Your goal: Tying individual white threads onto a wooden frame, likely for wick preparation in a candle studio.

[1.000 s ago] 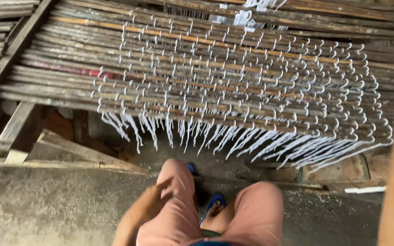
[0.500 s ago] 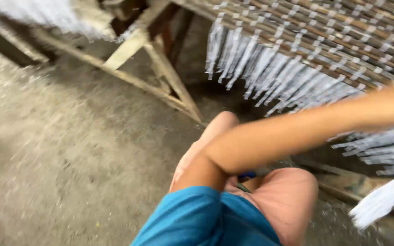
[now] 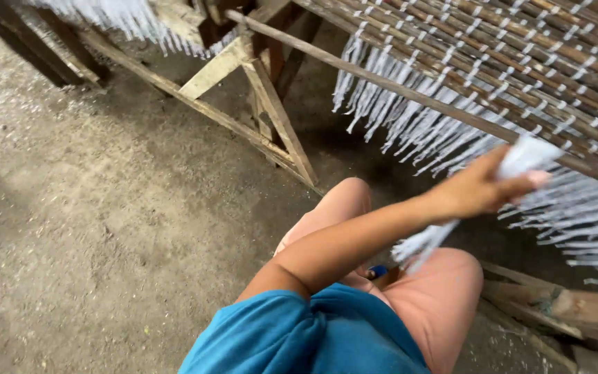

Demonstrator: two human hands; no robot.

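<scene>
Concrete floor [image 3: 70, 228] below a stick rack [image 3: 493, 76] — left hand [image 3: 475, 188] in closed grip on white strands [image 3: 520, 161], lifted level with the rack; right hand unseen.

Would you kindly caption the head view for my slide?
Left hand grips a bundle of white strands beside the strung stick rack.

Hand gripping white candles at a drying rack

The left hand [image 3: 475, 188] clasps a bundle of white candles [image 3: 451, 220] just beside the wooden rack [image 3: 410, 97] hung with more, above the concrete floor [image 3: 91, 228].
</scene>
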